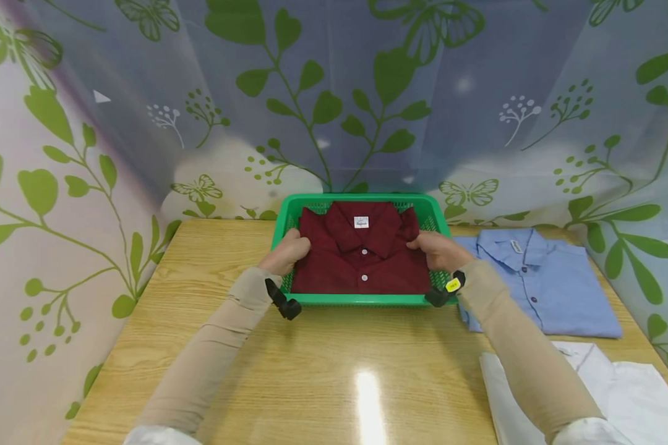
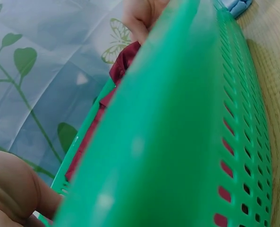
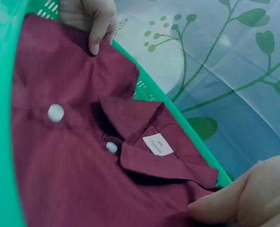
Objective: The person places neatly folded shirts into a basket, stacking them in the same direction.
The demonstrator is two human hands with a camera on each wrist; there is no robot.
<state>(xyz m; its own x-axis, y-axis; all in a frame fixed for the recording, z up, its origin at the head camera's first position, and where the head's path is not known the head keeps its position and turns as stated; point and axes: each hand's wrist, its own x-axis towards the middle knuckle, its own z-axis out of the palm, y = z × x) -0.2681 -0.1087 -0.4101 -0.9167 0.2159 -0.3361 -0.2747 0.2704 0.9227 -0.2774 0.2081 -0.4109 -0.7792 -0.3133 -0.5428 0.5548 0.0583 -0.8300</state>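
A folded dark red shirt (image 1: 336, 262), collar away from me and white label showing, lies in a green plastic basket (image 1: 362, 299). My left hand (image 1: 291, 252) pinches the shirt's left edge, and my right hand (image 1: 441, 250) pinches its right edge near the shoulder. In the right wrist view, the right thumb (image 3: 220, 205) presses on the cloth beside the collar, while the left hand (image 3: 90, 21) grips the opposite side. The basket wall (image 2: 154, 142) hides much of the shirt in the left wrist view. Fingers beneath the cloth are hidden.
The basket stands on a wooden table (image 1: 289, 383) close to a leaf-patterned curtain (image 1: 334, 93). Right of it lies a folded blue shirt (image 1: 562, 287). Nearer to me is a folded white shirt (image 1: 640, 395), partly behind my right forearm.
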